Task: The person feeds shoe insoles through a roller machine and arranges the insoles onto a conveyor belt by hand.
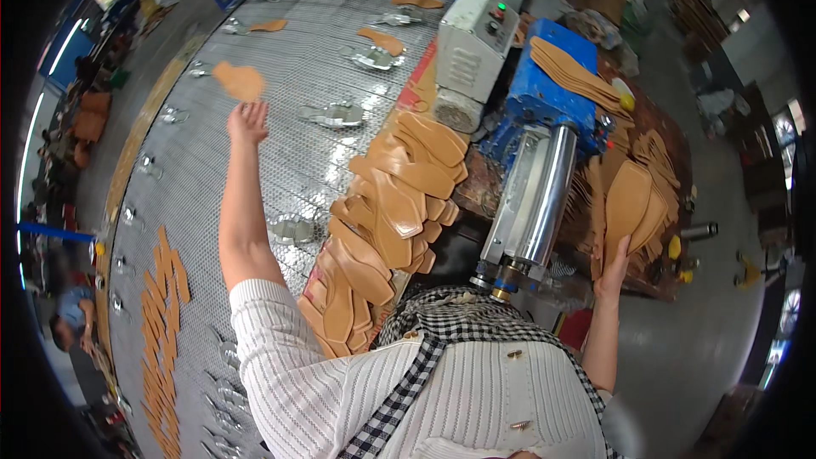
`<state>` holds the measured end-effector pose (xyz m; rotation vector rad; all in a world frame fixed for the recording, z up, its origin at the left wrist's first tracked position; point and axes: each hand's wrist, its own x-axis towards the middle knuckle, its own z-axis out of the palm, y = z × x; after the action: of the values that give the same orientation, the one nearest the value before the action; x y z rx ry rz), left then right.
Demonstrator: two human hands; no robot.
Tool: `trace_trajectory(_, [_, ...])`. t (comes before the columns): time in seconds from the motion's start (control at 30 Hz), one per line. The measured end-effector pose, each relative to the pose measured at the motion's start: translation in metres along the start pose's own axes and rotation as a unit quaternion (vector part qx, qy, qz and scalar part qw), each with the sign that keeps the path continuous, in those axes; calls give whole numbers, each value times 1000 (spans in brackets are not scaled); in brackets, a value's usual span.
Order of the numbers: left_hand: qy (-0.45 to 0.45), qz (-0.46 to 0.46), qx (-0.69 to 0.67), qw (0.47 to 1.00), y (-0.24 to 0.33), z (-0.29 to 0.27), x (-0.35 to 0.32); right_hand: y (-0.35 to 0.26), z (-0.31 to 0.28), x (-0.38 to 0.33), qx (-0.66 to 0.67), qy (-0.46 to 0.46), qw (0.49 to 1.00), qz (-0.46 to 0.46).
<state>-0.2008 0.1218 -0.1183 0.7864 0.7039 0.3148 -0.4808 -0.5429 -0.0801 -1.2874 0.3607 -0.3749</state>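
Observation:
My left hand (248, 122) reaches far out over a grey mesh conveyor belt (280, 153), its fingers stretched and apart. A tan shoe insole (240, 82), slightly blurred, is just beyond the fingertips; whether they still touch it I cannot tell. At the right, my right hand (612, 274) grips the lower end of several tan insoles (629, 202), with the thumb side showing and the other fingers hidden behind them. Between my arms, a heap of glossy insoles (395, 195) lies along the near edge of the belt.
A roller machine (544, 195) with a blue housing stands in the middle right, more insoles (574, 72) on top. Beside it is a grey control box (478, 42) with a green light. Metal shoe-shaped pieces (336, 115) and tan strips (161, 340) lie on the belt.

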Motion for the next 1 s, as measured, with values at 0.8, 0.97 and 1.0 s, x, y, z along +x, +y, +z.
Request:
trace_trajectory(0.8, [-492,580,540,360,-239,98,-327,32,13,23,-165,-191,938,-237])
trace_trajectory(0.97, [-475,275,458,699,-261,41,-318,14,5,25,-101,-185,969,-131])
trace_trajectory(1.0, [-455,209,449,740,-265,23,-314,13,4,23,-67,-173,978,-91])
